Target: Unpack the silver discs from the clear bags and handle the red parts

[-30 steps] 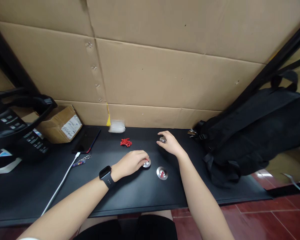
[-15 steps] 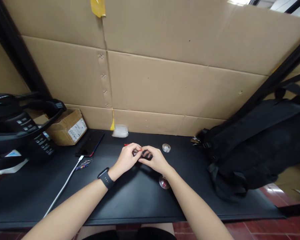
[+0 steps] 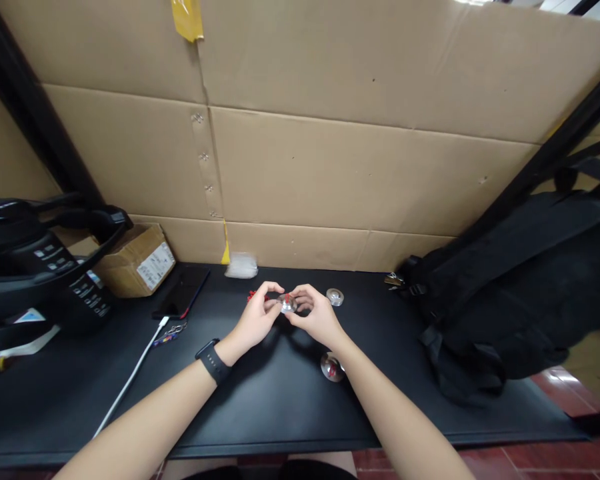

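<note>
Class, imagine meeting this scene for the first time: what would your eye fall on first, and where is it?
Mid-picture, over the dark table, the left hand and right hand hold a shiny silver disc with a red piece on it. A bulky black backpack fills the right side; a black container with white markings stands far left.

A black smartwatch [image 3: 213,361] wraps the left wrist, its dark face set in a slim case with rounded corners, its matching band marked by a few small pale spots. The left hand [image 3: 254,319] and right hand [image 3: 320,315] are ungloved, and both forearms [image 3: 395,407] are bare. Black shorts [image 3: 310,469] show at the lower edge, the bare legs [image 3: 327,460] emerging from the dark fabric.
</note>
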Demonstrator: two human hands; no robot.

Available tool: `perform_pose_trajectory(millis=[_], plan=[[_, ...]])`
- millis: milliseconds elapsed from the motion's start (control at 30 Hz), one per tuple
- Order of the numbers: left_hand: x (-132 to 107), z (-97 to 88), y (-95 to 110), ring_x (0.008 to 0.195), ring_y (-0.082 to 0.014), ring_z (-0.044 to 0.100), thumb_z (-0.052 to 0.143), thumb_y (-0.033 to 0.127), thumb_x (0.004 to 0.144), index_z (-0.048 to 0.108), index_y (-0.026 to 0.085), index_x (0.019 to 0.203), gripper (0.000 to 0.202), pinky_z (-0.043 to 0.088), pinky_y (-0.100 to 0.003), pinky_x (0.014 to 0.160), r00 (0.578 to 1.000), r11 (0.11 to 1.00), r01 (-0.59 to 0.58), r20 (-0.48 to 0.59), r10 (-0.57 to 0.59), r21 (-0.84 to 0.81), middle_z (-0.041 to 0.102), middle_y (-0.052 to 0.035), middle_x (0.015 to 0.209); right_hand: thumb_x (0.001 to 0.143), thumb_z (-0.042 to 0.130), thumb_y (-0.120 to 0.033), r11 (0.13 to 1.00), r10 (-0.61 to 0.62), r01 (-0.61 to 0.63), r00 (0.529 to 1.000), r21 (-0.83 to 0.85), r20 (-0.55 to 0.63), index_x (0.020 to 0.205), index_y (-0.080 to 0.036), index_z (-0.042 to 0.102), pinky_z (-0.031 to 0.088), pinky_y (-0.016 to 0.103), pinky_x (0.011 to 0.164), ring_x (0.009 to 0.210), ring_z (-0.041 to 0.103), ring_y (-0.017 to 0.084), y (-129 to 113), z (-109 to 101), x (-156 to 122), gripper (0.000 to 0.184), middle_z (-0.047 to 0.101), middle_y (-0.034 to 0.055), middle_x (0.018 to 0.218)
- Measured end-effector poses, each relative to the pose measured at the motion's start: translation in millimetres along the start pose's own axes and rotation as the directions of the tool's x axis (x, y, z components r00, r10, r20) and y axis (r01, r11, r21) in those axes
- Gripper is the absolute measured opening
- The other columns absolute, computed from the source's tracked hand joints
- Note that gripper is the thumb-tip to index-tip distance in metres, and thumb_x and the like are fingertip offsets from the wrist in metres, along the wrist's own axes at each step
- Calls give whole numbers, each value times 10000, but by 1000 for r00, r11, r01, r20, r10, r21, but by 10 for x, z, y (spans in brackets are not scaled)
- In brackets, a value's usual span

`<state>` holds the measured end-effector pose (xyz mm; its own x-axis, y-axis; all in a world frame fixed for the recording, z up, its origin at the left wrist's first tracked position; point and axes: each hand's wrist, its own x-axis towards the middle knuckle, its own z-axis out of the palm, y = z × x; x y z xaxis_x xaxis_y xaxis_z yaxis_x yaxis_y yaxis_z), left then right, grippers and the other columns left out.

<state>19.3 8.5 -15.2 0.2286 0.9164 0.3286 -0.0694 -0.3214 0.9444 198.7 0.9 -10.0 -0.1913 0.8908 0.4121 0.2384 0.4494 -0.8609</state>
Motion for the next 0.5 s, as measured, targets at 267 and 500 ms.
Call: perform_pose_trajectory(millis=[267,500], plan=[[-3,10,2,908,-122,669,663,156,765,504,227,1073,354,560,-292,861,997,997,12,-74,-18,-73,563,-35,1167,690,822,-324,986,120,-116,992,124,-29,966,-224,585,541,270,635,842,713,195,45,0,19,377,735,55,966],[-32,21,-1,804,-76,649,657,138,751,463,231,1091,402,548,-232,754,995,993,-85,-42,88,81,521,-24,1128,660,848,-379,963,108,-116,993,242,47,968,-229,569,586,333,750,893,714,213,53,57,-5,441,736,64,973]])
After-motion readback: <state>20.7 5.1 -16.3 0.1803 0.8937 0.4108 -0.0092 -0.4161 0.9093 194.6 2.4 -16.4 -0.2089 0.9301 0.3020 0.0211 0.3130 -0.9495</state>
